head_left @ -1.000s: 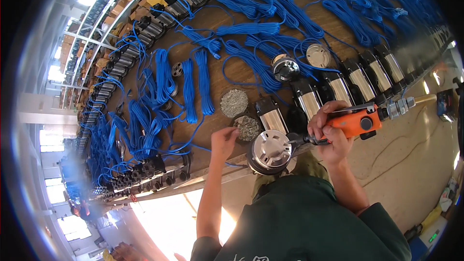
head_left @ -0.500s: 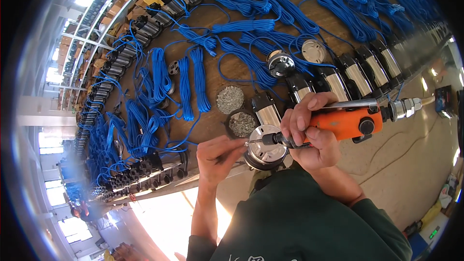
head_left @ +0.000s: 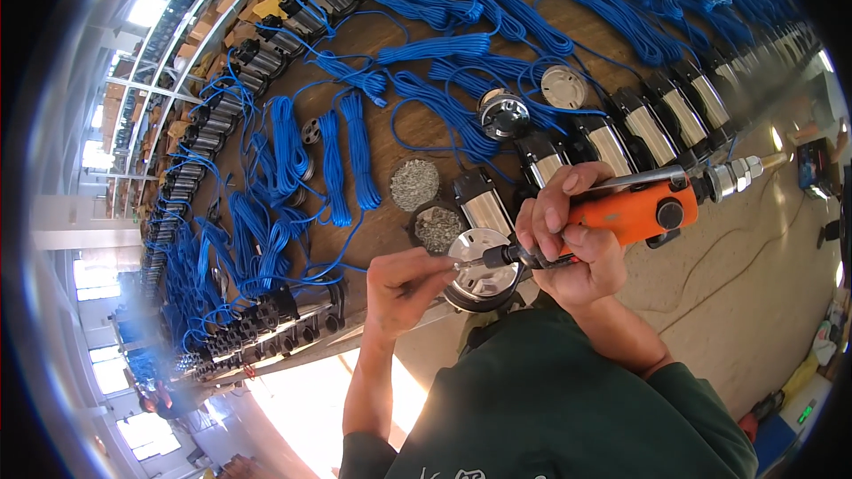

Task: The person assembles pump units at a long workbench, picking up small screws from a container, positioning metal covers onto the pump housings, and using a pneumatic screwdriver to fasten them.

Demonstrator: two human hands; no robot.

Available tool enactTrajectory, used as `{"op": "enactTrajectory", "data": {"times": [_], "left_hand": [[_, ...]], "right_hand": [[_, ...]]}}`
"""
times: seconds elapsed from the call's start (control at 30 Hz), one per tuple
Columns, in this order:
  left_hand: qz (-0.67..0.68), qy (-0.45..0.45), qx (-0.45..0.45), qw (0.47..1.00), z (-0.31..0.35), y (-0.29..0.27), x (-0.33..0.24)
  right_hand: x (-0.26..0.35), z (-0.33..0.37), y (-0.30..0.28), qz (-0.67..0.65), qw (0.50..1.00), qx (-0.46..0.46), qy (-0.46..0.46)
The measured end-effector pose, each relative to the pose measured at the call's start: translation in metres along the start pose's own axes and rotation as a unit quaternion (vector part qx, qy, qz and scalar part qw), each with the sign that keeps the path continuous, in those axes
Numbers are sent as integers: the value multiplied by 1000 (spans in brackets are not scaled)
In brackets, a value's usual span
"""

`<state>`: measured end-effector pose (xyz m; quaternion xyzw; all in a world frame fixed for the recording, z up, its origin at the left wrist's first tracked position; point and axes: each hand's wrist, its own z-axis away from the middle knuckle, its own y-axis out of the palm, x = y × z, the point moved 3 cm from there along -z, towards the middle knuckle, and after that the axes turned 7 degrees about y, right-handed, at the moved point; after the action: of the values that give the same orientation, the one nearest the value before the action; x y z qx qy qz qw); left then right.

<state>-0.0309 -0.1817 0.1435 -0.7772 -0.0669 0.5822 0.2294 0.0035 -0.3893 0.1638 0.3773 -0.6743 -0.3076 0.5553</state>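
Note:
My right hand (head_left: 581,266) is wrapped round an orange air screwdriver (head_left: 632,215), held nearly level with its black chuck pointing left. At the bit's tip, the thumb and fingers of my left hand (head_left: 399,294) are pinched together on a tiny metal piece, apparently a screw. Beneath the bit is a round silver motor end cover (head_left: 486,286) with slots, close in front of my body. Two round heaps of small metal screws lie just beyond: one heap (head_left: 414,184) farther off, the other in a dark bowl (head_left: 437,227).
Bundled blue cables (head_left: 444,49) cover much of the brown bench (head_left: 390,137). Silver-and-black motors (head_left: 484,200) line its right edge and far left side. A loose disc (head_left: 564,87) and a shiny round cap (head_left: 503,115) lie near the motors. An air hose trails across the floor at right.
The bench scene has shifted slightly left in view. My left fingers remain at the bit's tip, and the screwdriver keeps nearly the same pose, its rear end a little lower left.

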Motion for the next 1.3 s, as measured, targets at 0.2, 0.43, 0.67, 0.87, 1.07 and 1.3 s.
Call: {"op": "enactTrajectory", "data": {"times": [0.2, 0.43, 0.67, 0.87, 1.07, 1.3], "left_hand": [[61, -22, 33, 997, -8, 8, 2], [30, -6, 62, 998, -18, 12, -3], [-3, 17, 91, 996, -23, 18, -9], [125, -23, 131, 983, -27, 23, -5], [-58, 49, 210, 975, -38, 44, -9], [-286, 108, 373, 876, -40, 81, 5]], "right_hand": [[5, 4, -10, -6, 1000, -14, 9], [15, 4, -22, -32, 999, -12, -14], [19, 5, -27, -30, 999, -7, -13], [20, 6, -26, -38, 999, 15, -1], [17, 15, -44, 20, 1000, -2, 18], [-5, 32, -84, 61, 992, -87, 65]]}}
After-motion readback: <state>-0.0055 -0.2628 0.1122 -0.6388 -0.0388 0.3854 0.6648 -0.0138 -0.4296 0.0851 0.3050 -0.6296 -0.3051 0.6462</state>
